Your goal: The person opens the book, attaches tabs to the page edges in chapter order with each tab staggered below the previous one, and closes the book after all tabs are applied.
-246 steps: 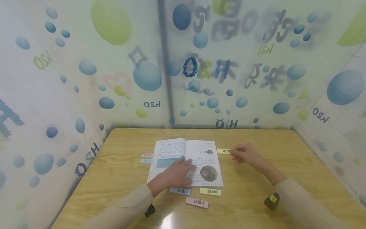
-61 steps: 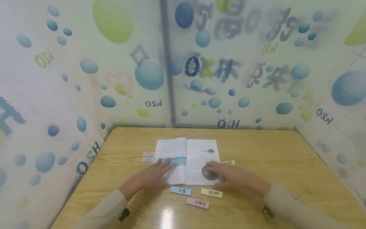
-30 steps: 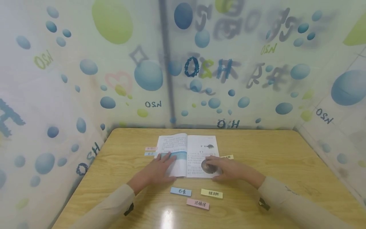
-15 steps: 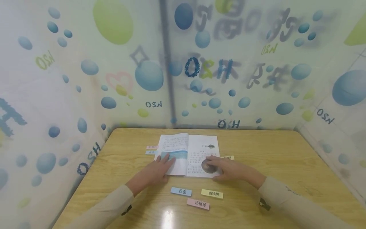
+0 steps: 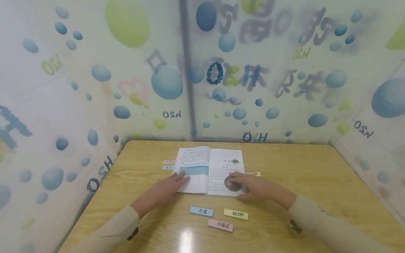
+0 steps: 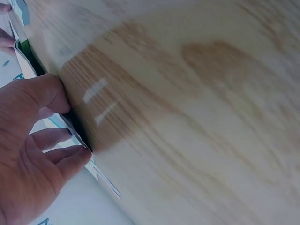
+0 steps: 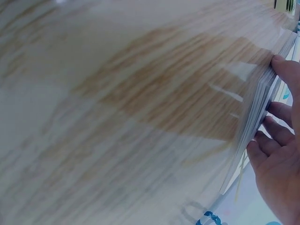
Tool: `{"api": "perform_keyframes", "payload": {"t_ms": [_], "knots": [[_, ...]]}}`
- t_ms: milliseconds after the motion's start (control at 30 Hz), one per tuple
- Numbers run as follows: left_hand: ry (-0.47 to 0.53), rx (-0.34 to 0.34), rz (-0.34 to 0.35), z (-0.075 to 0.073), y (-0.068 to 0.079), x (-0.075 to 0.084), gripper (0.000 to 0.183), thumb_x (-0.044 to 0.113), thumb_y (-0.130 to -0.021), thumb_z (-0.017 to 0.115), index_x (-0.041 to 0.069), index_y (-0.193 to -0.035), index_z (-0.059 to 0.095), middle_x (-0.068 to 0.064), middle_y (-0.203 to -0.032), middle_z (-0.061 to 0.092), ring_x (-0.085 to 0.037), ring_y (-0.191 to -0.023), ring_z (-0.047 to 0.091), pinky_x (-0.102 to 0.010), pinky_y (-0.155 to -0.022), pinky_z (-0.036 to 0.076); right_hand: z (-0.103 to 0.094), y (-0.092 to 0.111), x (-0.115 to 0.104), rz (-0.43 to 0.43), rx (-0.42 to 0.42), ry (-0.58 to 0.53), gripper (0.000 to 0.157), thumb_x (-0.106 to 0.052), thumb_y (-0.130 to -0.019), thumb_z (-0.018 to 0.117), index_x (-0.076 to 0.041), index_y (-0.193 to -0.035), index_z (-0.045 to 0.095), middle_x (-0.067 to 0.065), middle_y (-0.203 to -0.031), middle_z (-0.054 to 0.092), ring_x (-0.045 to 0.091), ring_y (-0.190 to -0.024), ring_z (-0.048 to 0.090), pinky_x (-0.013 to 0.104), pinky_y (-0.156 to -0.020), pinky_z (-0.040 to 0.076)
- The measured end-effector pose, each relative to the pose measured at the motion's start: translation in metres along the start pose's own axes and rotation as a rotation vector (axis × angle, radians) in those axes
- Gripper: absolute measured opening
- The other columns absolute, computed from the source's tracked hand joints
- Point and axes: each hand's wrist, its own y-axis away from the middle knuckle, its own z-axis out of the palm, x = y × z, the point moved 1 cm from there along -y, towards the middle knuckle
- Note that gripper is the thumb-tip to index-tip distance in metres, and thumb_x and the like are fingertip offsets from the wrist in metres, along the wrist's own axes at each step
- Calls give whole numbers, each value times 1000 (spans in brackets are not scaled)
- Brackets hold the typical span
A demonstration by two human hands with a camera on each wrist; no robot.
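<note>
An open book (image 5: 193, 184) lies flat on the table, with text and a blue band on its left page and a round picture on the right page. My left hand (image 5: 161, 189) rests at the lower left edge of the book, fingertips over the page. My right hand (image 5: 262, 188) lies over the right page's outer edge, fingers across the round picture and thumb by the lower corner. From the left edge stick out a pink tab (image 5: 169, 162) and a blue tab (image 5: 168, 168). A yellow tab (image 5: 255, 174), partly behind my right hand, shows at the right edge.
On the wooden table (image 5: 300, 168), nearer than the book, lie a blue paper strip (image 5: 201, 211), a yellow strip (image 5: 236, 214) and a pink strip (image 5: 220, 225), all bearing handwriting. Walls with printed bubbles (image 5: 167, 83) close in the back and both sides.
My right hand has let go of the yellow tab and come onto the right page. My left hand has moved from the book's middle to its left edge. The book has shifted away from me.
</note>
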Motion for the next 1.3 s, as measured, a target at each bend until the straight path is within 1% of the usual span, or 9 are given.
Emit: {"api": "perform_keyframes", "payload": {"t_ms": [133,233,333,467,567,800,933,1300], "knots": [[3,3,10,-1,1,-1,63,5,-95,67,11,-154,46,-14,-161,33,-41,-142,36,-53,-109,40,-1,2,0,-7,1,-10,64,-29,-92,77,-5,-146,53,17,-157,39,37,-142,38,51,-113,33],[17,19,26,-2,3,-1,61,2,-94,67,9,-152,47,-16,-160,35,-43,-140,38,-55,-109,39,-2,3,-2,-13,7,-10,64,-29,-92,77,-4,-146,53,18,-157,39,38,-142,38,51,-113,33],[34,26,35,-2,3,-2,61,0,-93,66,8,-151,48,-18,-159,35,-44,-140,38,-55,-109,38,-2,2,-3,-2,0,-12,65,-29,-92,77,-5,-147,52,16,-158,38,36,-143,37,51,-114,32],[28,22,21,0,4,-5,62,2,-93,66,11,-152,48,-14,-160,36,-39,-141,38,-51,-111,38,-1,1,-2,7,-4,-22,66,-30,-92,77,-7,-148,51,15,-159,37,35,-143,36,50,-114,32],[21,39,34,0,4,-7,60,3,-94,66,11,-151,50,-14,-158,39,-37,-141,40,-50,-110,39,0,1,-1,6,4,-17,66,-31,-92,77,-7,-148,52,14,-159,38,34,-143,37,50,-114,32],[1,94,118,-5,6,-10,53,3,-94,67,5,-145,55,-21,-151,46,-39,-136,46,-52,-107,42,0,2,0,-5,12,-19,65,-30,-91,78,-8,-147,53,14,-158,39,36,-142,38,51,-113,33],[-11,119,148,-9,7,-9,50,0,-92,68,4,-141,58,-23,-147,50,-40,-133,49,-53,-103,45,-1,2,-1,-1,10,-30,65,-29,-92,78,-7,-147,53,14,-158,38,36,-142,38,51,-113,33],[-33,130,159,-19,8,-5,50,-1,-89,68,3,-138,61,-23,-146,51,-41,-133,49,-53,-92,53,-2,2,-2,11,1,-19,66,-32,-92,77,-9,-148,51,14,-158,38,35,-142,39,51,-113,34]]}}
